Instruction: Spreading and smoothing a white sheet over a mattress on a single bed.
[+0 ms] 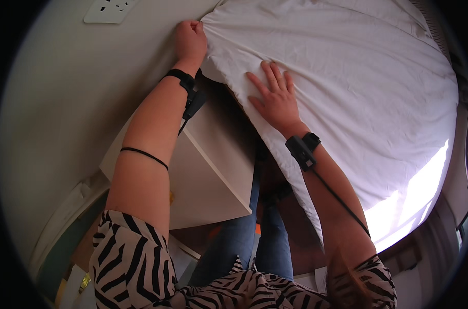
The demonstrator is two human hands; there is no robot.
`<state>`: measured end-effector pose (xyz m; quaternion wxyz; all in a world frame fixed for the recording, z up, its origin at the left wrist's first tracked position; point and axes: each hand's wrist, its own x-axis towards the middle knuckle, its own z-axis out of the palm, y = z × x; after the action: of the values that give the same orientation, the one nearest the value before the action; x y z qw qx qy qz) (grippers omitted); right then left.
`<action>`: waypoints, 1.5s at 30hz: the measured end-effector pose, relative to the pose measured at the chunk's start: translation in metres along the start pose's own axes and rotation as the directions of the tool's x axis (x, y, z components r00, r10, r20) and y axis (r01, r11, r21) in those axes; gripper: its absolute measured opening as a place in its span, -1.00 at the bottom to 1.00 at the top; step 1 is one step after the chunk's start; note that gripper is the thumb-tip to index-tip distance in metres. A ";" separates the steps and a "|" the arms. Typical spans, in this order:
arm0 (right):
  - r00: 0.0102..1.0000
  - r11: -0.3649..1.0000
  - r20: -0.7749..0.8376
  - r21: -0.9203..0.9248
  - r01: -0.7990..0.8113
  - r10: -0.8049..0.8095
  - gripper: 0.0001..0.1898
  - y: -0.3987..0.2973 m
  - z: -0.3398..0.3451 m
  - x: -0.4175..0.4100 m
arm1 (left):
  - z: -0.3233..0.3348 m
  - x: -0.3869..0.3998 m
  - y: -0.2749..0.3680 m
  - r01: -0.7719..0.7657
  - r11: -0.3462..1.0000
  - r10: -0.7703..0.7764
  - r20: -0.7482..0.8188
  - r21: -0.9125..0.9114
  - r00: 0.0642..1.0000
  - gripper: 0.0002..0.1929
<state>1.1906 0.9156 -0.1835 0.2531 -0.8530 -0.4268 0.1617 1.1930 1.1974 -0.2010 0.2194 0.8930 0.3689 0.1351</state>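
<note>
A wrinkled white bed sheet [354, 85] covers the mattress on the right of the view. At its far left corner, beside the wall, my left hand [191, 42] has its fingers closed on the sheet's edge, which is pulled into folds there. My right hand [276, 98] lies palm down with spread fingers on top of the sheet, near the edge of the bed. Below the left hand, a dark gap shows between the bed and a pale bedside cabinet [214, 174]. Both wrists carry black strapped devices with cables.
The wall [64, 77] runs along the left, with a white socket plate [109, 9] at the upper left. The pale cabinet stands between the wall and my legs. Sunlight falls on the sheet's lower right part. A grey curtain hangs at the far right.
</note>
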 end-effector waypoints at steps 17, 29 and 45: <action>0.992 0.993 -0.067 0.051 -0.108 0.111 -0.48 -0.029 -0.009 -0.006 | 0.026 -0.041 0.046 -0.463 0.856 0.443 0.135 0.230 0.886 -0.47; 0.960 0.945 -0.161 -0.202 -0.258 0.227 -0.47 0.077 -0.050 -0.101 | 0.028 -0.018 0.025 -0.598 0.717 0.548 0.242 0.357 0.801 -0.32; 0.727 0.765 -0.255 0.092 -0.638 0.637 -0.46 0.058 -0.017 -0.234 | 0.061 -0.236 0.162 -0.881 0.362 0.808 0.573 -0.304 0.134 -0.32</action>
<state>1.0995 0.6920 -0.1886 0.2374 -0.9615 -0.0694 0.1198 1.1511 0.9076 -0.1931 0.1672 0.9361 -0.2928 -0.0999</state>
